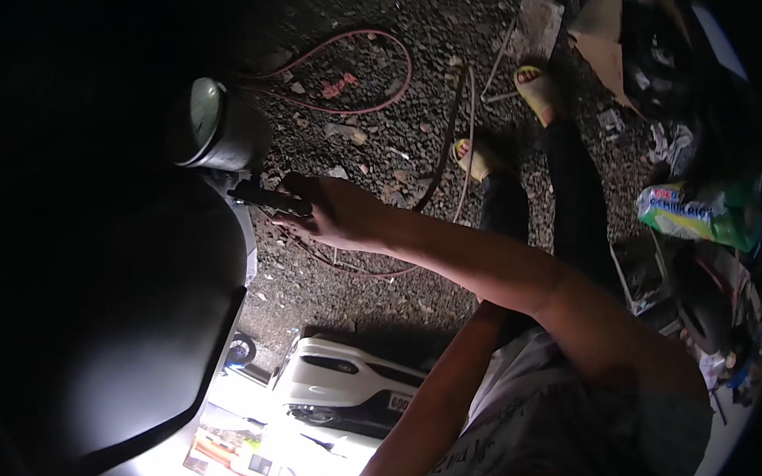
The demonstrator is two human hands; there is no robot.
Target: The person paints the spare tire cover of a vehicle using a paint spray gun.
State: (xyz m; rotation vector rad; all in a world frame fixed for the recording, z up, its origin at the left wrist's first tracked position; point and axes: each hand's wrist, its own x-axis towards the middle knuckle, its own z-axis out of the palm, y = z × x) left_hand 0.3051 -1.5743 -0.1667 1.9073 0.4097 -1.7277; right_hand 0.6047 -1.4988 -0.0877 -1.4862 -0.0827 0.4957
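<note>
My right hand (323, 211) is closed round the dark handle of what looks like a spray gun (267, 198). A round grey cup (240, 140) with a pale greenish end sits at the gun's front; shadow hides how they join. Just beside the gun is the edge of a large dark, glossy panel (136, 366), which reflects a bright patch of light. My left forearm (443, 400) reaches down past the lower edge of the view, so my left hand is out of sight.
Loops of reddish hose (409, 62) lie on the gravel (366, 143) near my sandalled feet (540, 93). At the right are a cardboard box (600, 37), a green printed bag (707, 214) and scattered litter. A white car (354, 370) stands beyond the panel.
</note>
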